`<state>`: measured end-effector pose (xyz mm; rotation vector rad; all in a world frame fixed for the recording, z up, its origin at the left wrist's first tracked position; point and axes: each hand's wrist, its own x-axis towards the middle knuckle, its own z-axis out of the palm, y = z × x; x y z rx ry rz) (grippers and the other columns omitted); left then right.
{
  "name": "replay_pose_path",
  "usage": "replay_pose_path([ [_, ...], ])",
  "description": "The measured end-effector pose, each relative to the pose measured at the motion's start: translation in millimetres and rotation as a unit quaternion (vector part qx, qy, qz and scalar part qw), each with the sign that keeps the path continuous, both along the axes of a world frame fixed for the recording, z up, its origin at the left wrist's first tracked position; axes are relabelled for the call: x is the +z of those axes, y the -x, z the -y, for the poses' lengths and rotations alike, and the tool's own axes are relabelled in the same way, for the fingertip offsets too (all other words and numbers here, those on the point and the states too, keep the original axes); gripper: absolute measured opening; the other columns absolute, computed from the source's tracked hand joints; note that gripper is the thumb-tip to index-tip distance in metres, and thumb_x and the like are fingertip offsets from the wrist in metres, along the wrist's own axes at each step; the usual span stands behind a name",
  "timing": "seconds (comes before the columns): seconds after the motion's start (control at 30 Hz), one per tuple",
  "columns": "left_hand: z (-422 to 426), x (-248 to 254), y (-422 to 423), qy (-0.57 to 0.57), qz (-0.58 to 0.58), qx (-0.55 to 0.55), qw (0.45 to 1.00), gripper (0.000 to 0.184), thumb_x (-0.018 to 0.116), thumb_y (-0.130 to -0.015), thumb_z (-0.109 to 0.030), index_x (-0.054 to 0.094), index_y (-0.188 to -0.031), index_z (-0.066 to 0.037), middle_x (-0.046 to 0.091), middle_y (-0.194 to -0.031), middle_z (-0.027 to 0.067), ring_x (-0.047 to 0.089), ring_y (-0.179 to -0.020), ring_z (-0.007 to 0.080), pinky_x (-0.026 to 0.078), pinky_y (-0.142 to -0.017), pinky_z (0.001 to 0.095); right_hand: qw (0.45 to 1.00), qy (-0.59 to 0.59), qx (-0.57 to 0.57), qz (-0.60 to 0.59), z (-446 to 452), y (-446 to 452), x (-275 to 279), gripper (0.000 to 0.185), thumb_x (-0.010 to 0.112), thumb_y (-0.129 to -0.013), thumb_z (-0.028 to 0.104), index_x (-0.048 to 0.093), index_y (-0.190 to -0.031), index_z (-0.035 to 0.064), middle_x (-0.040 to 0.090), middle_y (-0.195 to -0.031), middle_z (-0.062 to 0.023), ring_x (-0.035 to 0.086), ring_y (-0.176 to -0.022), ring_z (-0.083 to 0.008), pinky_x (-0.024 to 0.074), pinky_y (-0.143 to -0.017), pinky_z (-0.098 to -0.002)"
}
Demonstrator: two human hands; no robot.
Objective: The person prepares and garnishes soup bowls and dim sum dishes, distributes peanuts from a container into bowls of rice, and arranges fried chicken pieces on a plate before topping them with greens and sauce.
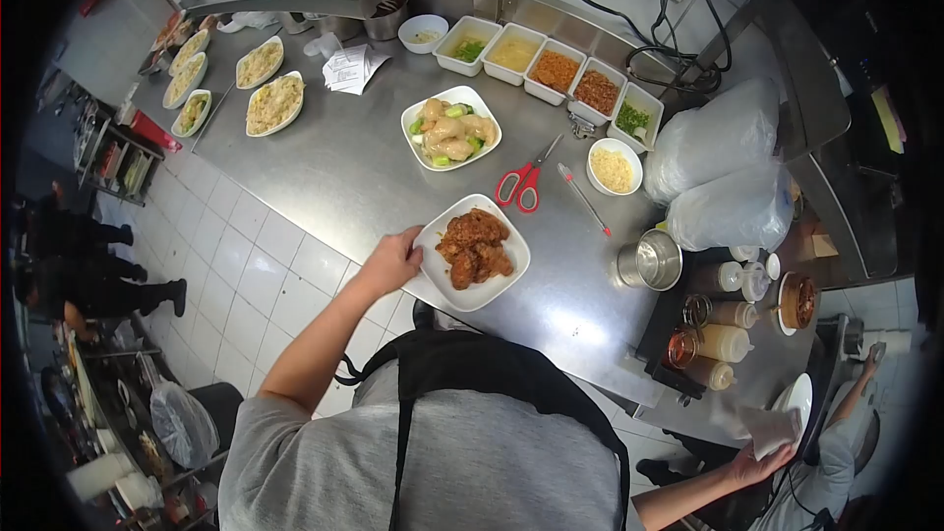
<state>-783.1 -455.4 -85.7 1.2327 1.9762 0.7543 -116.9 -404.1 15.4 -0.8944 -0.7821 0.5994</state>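
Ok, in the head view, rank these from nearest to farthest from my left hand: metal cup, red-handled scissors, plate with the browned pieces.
From the left hand:
1. Plate: at the hand, its rim touching the fingers.
2. Red-handled scissors: beyond the plate, up and right.
3. Metal cup: farther right, by the bagged stacks.

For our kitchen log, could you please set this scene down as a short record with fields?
Left hand: gripping the left rim of a white plate
On the plate: browned, crusted pieces
Right hand: holding a pale cloth or paper, which one is unclear
Beyond the plate: a white dish of pale pieces and green vegetables; red-handled scissors
Farther back: five white containers in a row
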Motion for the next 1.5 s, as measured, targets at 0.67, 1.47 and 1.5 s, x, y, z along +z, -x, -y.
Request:
replay_pose_path([
  [0.67,-93.1,5.6,70.9,-0.076,-0.148,-0.378,0.911,0.02,0.052,-0.086,-0.017,0.062,-0.102,-0.008,0.063,-0.083,0.018,0.06,-0.079,0.0359,0.047,-0.07,0.0453,0.43,-0.261,0.469,0.726,-126.5,536.5,-77.6,0.022,0.053,-0.081,0.01,0.066,-0.099,0.0109,0.048,-0.091,-0.0073,0.052,-0.09,-0.0222,0.045,-0.075,-0.0359],
  [1.47,-92.0,6.4,70.6,-0.093,-0.172,-0.382,0.903,0.019,0.052,-0.085,-0.015,0.06,-0.1,-0.007,0.062,-0.084,0.0176,0.06,-0.084,0.0348,0.046,-0.073,0.0451,0.526,-0.08,0.436,0.726,-68.2,452.7,-84.3,0.027,0.055,-0.078,0.003,0.064,-0.103,0.0057,0.047,-0.089,-0.013,0.054,-0.086,-0.0286,0.0466,-0.074,-0.0371],
  [1.5,-92.4,8.0,69.8,-0.091,-0.164,-0.382,0.905,0.018,0.052,-0.085,-0.015,0.06,-0.099,-0.006,0.062,-0.084,0.0176,0.06,-0.084,0.0351,0.046,-0.073,0.0451,0.544,-0.087,0.424,0.719,-63.9,450.7,-87.9,0.024,0.055,-0.078,0.004,0.063,-0.101,0.0045,0.047,-0.088,-0.0129,0.054,-0.086,-0.029,0.0468,-0.073,-0.0378],
])
